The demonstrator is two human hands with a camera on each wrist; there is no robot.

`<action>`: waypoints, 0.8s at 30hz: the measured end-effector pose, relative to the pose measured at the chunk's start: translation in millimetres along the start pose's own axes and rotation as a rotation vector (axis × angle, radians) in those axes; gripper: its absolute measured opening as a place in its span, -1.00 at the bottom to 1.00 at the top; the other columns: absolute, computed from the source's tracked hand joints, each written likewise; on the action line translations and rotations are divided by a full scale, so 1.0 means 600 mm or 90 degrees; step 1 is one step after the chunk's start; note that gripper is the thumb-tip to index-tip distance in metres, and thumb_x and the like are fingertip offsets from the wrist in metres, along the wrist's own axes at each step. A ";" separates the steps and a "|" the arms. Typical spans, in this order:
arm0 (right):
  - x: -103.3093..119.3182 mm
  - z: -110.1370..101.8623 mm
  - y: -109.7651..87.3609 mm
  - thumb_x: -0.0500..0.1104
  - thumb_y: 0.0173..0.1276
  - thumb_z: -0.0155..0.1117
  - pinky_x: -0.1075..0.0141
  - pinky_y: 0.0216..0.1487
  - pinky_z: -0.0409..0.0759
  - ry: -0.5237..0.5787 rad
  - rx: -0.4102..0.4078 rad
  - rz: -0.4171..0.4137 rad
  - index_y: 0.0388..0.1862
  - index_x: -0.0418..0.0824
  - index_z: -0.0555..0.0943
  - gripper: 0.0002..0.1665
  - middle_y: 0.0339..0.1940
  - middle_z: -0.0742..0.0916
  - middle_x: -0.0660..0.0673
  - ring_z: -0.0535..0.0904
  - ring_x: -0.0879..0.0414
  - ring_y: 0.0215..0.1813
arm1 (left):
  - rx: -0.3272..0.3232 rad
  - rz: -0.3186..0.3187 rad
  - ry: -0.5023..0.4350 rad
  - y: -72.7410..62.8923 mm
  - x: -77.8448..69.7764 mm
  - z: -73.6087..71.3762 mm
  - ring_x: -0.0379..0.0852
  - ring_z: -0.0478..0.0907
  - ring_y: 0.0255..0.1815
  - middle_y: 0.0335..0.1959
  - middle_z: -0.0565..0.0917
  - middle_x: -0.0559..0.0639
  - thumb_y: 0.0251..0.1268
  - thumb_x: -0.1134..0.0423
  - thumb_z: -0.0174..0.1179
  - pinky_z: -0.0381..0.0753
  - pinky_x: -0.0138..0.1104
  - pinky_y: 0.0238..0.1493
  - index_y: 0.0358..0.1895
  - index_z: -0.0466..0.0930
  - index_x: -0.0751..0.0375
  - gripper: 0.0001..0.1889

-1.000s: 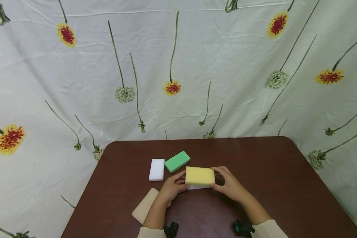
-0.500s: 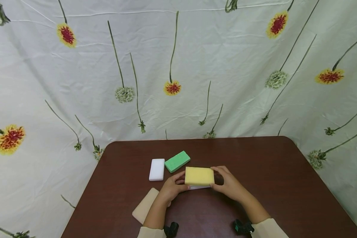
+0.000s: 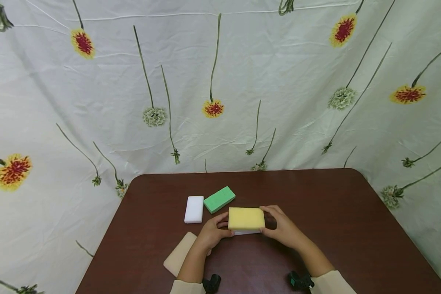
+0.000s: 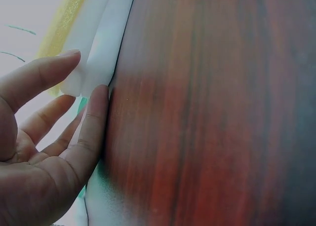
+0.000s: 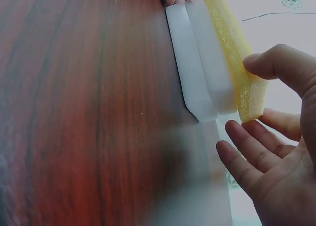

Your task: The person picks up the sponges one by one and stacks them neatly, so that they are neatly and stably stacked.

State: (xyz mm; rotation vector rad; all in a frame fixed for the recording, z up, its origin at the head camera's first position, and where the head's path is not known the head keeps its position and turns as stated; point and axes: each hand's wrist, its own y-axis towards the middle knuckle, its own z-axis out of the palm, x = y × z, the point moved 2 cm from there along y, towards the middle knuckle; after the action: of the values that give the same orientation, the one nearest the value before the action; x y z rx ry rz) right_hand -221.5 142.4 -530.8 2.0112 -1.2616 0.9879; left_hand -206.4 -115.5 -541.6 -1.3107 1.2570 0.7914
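A yellow sponge (image 3: 246, 218) lies on top of a stack in the head view, above two white sponges (image 5: 190, 58) lying one on the other on the table. My right hand (image 3: 283, 228) pinches the yellow sponge at its right end, thumb on the near side and index finger behind; its other fingers stay spread in the right wrist view. At the left end, my left hand (image 3: 214, 233) pinches the upper white sponge (image 4: 89, 43) between thumb and fingers. Its lowest finger touches the bottom white sponge (image 4: 108, 43) near the table.
Behind the left hand lie a white block (image 3: 194, 209) and a green sponge (image 3: 219, 199), nearly touching. A beige flat pad (image 3: 180, 254) lies partly under the left forearm. The dark wooden table (image 3: 353, 228) ends at a flower-print cloth (image 3: 183, 81).
The yellow sponge has shifted very slightly to the left and toward me. Both hands keep their hold almost in place; the other blocks have not moved.
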 end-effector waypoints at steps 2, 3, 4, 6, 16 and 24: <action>-0.001 0.000 0.000 -0.13 0.30 0.48 0.10 0.20 0.63 -0.004 0.001 0.001 0.49 -0.22 0.37 -0.18 0.33 0.48 -0.18 0.56 -0.10 0.27 | -0.001 0.000 0.000 0.000 0.000 0.000 0.11 0.61 0.20 0.24 0.62 0.26 0.08 0.43 0.45 0.62 -0.08 0.15 0.51 0.32 0.18 -0.15; 0.000 0.000 0.000 -0.13 0.30 0.48 0.09 0.20 0.62 -0.003 0.001 0.005 0.49 -0.20 0.36 -0.18 0.33 0.48 -0.17 0.56 -0.09 0.27 | -0.001 -0.001 0.000 0.000 -0.001 0.000 0.10 0.61 0.19 0.24 0.62 0.26 0.08 0.43 0.45 0.62 -0.08 0.15 0.51 0.32 0.17 -0.15; -0.001 0.000 0.000 -0.13 0.30 0.47 0.08 0.20 0.61 -0.002 0.001 0.006 0.50 -0.20 0.36 -0.17 0.34 0.48 -0.17 0.56 -0.10 0.27 | -0.001 0.000 0.001 -0.001 -0.001 0.001 0.10 0.61 0.19 0.24 0.62 0.25 0.08 0.44 0.45 0.61 -0.08 0.16 0.51 0.32 0.16 -0.15; -0.001 0.001 -0.001 -0.13 0.30 0.47 0.07 0.20 0.61 0.001 0.001 0.008 0.51 -0.19 0.35 -0.16 0.36 0.48 -0.18 0.56 -0.11 0.28 | -0.001 -0.001 0.000 -0.001 -0.002 0.001 0.09 0.61 0.19 0.25 0.62 0.23 0.07 0.44 0.45 0.60 -0.08 0.17 0.52 0.32 0.14 -0.14; -0.012 0.006 -0.005 -0.19 0.37 0.40 0.01 0.21 0.63 0.088 0.023 -0.034 0.53 -0.28 0.29 -0.18 0.37 0.47 -0.34 0.59 -0.25 0.28 | -0.008 -0.007 0.018 -0.002 -0.001 0.003 0.15 0.57 0.25 0.25 0.62 0.25 0.09 0.42 0.46 0.60 -0.04 0.20 0.50 0.33 0.20 -0.16; -0.009 0.006 -0.008 -0.15 0.37 0.41 0.00 0.20 0.64 0.086 0.027 -0.019 0.54 -0.26 0.27 -0.16 0.39 0.45 -0.35 0.58 -0.26 0.28 | -0.006 -0.008 0.024 -0.001 -0.001 0.004 0.14 0.56 0.26 0.27 0.61 0.23 0.05 0.42 0.48 0.58 -0.04 0.23 0.52 0.31 0.16 -0.12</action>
State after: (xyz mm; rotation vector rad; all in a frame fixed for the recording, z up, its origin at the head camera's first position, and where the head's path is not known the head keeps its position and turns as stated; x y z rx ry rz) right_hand -217.6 144.1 -537.4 1.9539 -1.1452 1.1248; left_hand -205.1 -113.0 -541.3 -1.3446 1.2756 0.7677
